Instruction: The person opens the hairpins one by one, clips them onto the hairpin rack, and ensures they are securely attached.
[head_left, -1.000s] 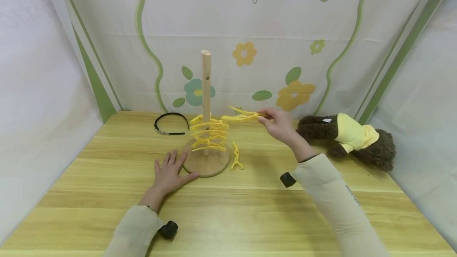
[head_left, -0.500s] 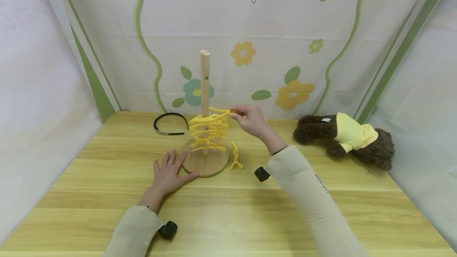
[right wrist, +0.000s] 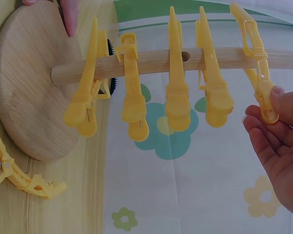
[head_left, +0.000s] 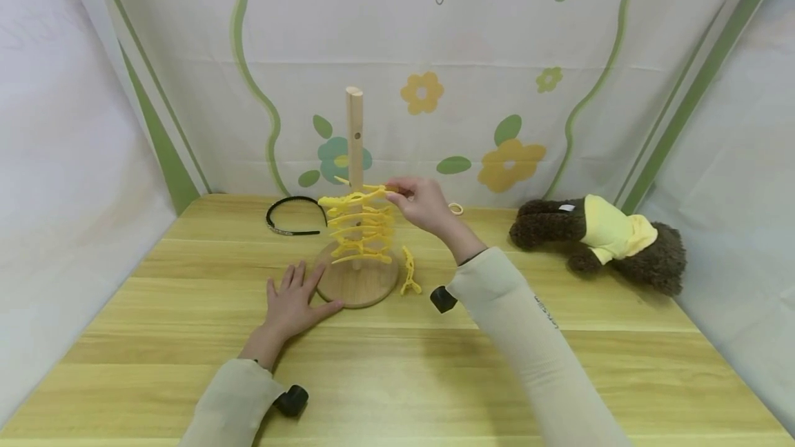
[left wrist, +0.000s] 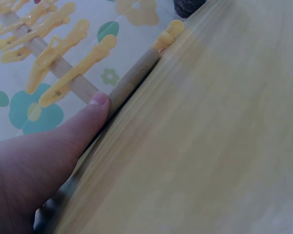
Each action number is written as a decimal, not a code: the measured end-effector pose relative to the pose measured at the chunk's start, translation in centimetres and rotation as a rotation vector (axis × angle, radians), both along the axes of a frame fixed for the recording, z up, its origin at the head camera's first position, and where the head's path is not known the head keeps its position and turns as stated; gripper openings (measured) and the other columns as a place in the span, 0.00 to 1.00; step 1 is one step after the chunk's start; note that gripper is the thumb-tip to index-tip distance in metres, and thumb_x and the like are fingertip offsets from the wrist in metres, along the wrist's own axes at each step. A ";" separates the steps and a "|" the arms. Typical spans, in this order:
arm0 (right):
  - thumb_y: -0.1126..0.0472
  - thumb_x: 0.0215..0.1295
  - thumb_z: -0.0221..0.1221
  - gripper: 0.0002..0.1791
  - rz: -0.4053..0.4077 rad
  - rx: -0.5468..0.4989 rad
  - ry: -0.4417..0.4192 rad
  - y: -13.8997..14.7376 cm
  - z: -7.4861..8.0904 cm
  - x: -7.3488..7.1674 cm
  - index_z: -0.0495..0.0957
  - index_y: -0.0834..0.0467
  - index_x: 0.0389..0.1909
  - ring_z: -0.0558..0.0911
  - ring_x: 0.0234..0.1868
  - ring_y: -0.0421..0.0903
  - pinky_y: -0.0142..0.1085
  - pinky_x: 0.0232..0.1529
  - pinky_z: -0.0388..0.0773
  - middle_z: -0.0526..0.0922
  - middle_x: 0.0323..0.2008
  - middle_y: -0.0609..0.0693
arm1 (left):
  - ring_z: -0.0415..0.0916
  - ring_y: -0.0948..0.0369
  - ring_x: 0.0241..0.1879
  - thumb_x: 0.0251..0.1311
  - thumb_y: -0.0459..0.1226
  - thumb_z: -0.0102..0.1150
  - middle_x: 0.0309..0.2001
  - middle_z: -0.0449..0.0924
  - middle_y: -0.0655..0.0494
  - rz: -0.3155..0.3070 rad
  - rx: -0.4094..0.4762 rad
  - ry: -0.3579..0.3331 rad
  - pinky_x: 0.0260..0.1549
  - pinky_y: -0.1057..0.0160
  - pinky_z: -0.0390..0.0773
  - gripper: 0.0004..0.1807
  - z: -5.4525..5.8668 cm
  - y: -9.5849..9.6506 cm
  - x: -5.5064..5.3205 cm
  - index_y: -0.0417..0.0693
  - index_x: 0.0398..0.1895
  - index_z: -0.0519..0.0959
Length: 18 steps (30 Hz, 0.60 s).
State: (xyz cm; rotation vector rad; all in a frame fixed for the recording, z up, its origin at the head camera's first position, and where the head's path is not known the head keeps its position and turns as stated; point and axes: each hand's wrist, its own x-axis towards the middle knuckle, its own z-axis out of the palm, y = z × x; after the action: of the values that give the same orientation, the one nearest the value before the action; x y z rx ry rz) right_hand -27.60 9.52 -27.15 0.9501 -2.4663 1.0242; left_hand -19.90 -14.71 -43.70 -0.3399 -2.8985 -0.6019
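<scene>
A wooden post (head_left: 355, 116) stands upright on a round wooden base (head_left: 357, 290). Several yellow hair clips (right wrist: 178, 100) are clamped on the post, one above another. My right hand (head_left: 424, 207) pinches the tail of the topmost hair clip (right wrist: 261, 78) between thumb and fingers; its two arms lie on either side of the post. My left hand (head_left: 293, 302) lies with fingers spread at the left of the base, the thumb (left wrist: 95, 109) touching the base's edge. Another yellow hair clip (head_left: 408, 272) lies loose on the table just right of the base.
A black headband (head_left: 297, 197) lies on the table behind and left of the base. At the back, a small pale ring (head_left: 461, 211) lies behind my right hand. A brown plush toy (head_left: 546, 224) in a yellow top lies at the right. A patterned cloth (head_left: 385, 33) hangs behind the table.
My right hand has moved left with the hair clip, bringing it from beside the post to around it. The left hand has stayed put.
</scene>
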 end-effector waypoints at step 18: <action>0.63 0.59 0.54 0.16 0.018 0.003 -0.113 -0.2 0.3 0.1 0.73 0.66 0.47 0.75 0.36 0.46 0.33 0.37 0.71 0.76 0.41 0.56 | 0.37 0.42 0.61 0.42 0.68 0.44 0.63 0.45 0.36 -0.002 0.006 -0.005 0.48 0.36 0.30 0.48 0.0 0.0 0.0 0.51 0.65 0.54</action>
State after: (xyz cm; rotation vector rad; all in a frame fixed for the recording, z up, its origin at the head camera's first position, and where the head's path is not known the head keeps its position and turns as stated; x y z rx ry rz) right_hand -27.48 9.29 -26.88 0.9412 -2.5553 1.1088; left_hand -19.90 -14.72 -43.72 -0.3411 -2.9011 -0.6123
